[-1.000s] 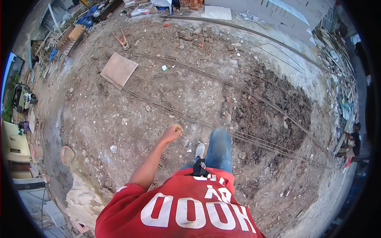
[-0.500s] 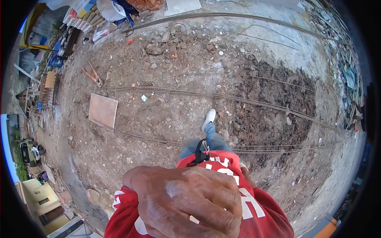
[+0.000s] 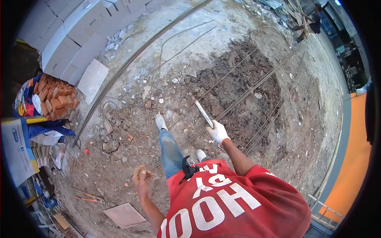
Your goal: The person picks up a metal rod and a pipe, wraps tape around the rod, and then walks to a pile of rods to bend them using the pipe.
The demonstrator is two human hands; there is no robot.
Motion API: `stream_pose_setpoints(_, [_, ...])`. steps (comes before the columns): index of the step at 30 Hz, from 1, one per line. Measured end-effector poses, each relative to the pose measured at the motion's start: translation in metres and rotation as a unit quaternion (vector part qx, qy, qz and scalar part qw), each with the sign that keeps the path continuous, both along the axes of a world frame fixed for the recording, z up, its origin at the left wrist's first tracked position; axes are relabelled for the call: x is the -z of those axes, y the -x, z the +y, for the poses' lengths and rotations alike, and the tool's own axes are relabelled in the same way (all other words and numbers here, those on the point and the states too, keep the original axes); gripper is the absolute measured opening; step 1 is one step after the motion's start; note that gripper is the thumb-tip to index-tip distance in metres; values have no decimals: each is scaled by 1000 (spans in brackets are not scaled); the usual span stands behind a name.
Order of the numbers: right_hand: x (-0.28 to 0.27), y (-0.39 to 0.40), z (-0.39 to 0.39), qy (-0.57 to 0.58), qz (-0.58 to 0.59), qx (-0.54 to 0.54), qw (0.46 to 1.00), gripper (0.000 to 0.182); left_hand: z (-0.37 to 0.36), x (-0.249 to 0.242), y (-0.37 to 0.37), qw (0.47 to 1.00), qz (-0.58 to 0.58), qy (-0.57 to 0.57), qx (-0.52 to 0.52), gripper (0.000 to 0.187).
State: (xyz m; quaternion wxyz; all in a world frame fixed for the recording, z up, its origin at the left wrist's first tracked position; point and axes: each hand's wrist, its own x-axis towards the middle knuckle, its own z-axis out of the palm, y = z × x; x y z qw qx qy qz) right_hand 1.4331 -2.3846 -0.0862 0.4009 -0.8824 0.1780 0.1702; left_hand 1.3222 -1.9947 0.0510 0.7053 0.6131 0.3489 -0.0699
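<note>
Because the silver-coloured bar (image 3: 204, 114) is gripped near one end, its length sticks out fwd, away from the jeans-clad legs (image 3: 169, 152), prob. for reach & control. From where I'm standing, the right hand (image 3: 217, 133) is closed firmly round it, no gap visible; the white glove (image 3: 220, 136) is prob. worn b/c bare metal's rough on skin. Bar's over the dirt (image 3: 99, 168), just beside the dark soil patch (image 3: 222, 71); can't tell if the far tip touches down. The bare left hand (image 3: 141, 177) is out to the side, fingers loosely curled & spread a bit, nothing visible in it, poss. for balance, since one white shoe (image 3: 160, 122) is well ahead of the other. Thin rods (image 3: 258, 89) lie roughly side by side across the dirt, prob. so they don't tangle. Near the left hand but apart from it: a flat slab (image 3: 125, 215) & an orange-handled tool (image 3: 88, 199), seemingly parked off the walking line.
</note>
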Motion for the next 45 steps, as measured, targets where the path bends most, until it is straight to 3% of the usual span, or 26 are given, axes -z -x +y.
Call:
stream_pose_setpoints(2, [16, -6, 7, 49, 97, 9, 994, 40, 58, 74, -29, 989, 133, -35, 45, 35])
stream_pose_setpoints(4, [42, 6, 18, 122, 190, 36, 973, 56, 113, 142, -57, 944, 259, -133, 159, 31])
stream_pose_setpoints(5, [49, 12, 22, 101, 271, 59, 956, 56, 142, 172, -67, 941, 264, -137, 163, 31])
stream_pose_setpoints(6, [55, 21, 29, 90, 312, 103, 940, 58, 170, 202, -85, 907, 206, -230, 287, 29])
stream_pose_setpoints(7, [35, 20, 40, 72, 374, 123, 916, 51, 194, 210, -109, 847, 143, -319, 400, 28])
stream_pose_setpoints(8, [49, 32, 43, 71, 406, 129, 902, 47, 206, 200, -141, 844, 144, -328, 398, 28])
stream_pose_setpoints(10, [135, 104, 28, 21, 313, -141, 939, 43, 204, 177, -231, 876, 136, -289, 360, 25])
stream_pose_setpoints(11, [159, 127, 27, 33, 297, -181, 937, 41, 195, 156, -279, 893, 116, -268, 344, 24])
stream_pose_setpoints(13, [192, 174, 31, 50, 282, -194, 938, 39, 176, 128, -370, 900, 88, -264, 335, 24])
stream_pose_setpoints(16, [224, 200, 54, 52, 268, -179, 945, 39, 162, 147, -491, 892, 62, -277, 351, 25])
stream_pose_setpoints(18, [166, 130, 92, 44, 321, -157, 933, 41, 142, 167, -565, 888, 38, -267, 373, 26])
stream_pose_setpoints(19, [161, 104, 103, 42, 322, -129, 937, 41, 126, 173, -602, 904, 39, -230, 357, 27])
stream_pose_setpoints(21, [151, 40, 123, -14, 425, 41, 904, 39, 89, 183, -673, 910, 31, -189, 367, 27])
stream_pose_setpoints(23, [161, -32, 126, 3, 462, 55, 885, 40, 53, 186, -732, 902, 32, -156, 402, 27])
stream_pose_setpoints(25, [131, -134, 118, -21, 498, 275, 822, 46, 25, 196, -782, 881, 44, -161, 444, 27])
stream_pose_setpoints(26, [145, -173, 111, 5, 441, 302, 845, 55, 21, 207, -804, 863, 65, -176, 469, 26])
stream_pose_setpoints(29, [124, -325, 62, -114, 465, 350, 805, 68, -2, 238, -871, 820, 126, -208, 519, 25])
stream_pose_setpoints(31, [136, -408, 36, -110, 416, 386, 816, 69, -21, 267, -913, 784, 146, -230, 558, 24])
stream_pose_setpoints(33, [157, -464, 27, -81, 275, 445, 848, 49, -29, 289, -947, 754, 128, -268, 586, 22])
stream_pose_setpoints(34, [147, -497, 20, -108, 201, 453, 861, 40, -35, 307, -966, 751, 121, -268, 591, 22])
stream_pose_setpoints(35, [128, -533, 10, -154, 177, 463, 855, 45, -45, 322, -986, 744, 124, -267, 600, 22])
stream_pose_setpoints(36, [106, -569, 1, -200, 142, 465, 851, 32, -61, 332, -1006, 721, 112, -295, 617, 23])
stream_pose_setpoints(37, [69, -614, -8, -364, 119, 542, 748, 19, -74, 346, -1024, 732, 96, -293, 607, 24])
stream_pose_setpoints(39, [53, -663, -8, -451, 97, 574, 677, 14, -100, 384, -1062, 697, 97, -338, 625, 26])
stream_pose_setpoints(42, [70, -710, 11, -516, 82, 603, 602, 17, -137, 449, -1111, 642, 74, -382, 661, 26])
stream_pose_setpoints(45, [102, -749, 44, -503, 116, 620, 590, 17, -166, 522, -1151, 589, 60, -392, 704, 26])
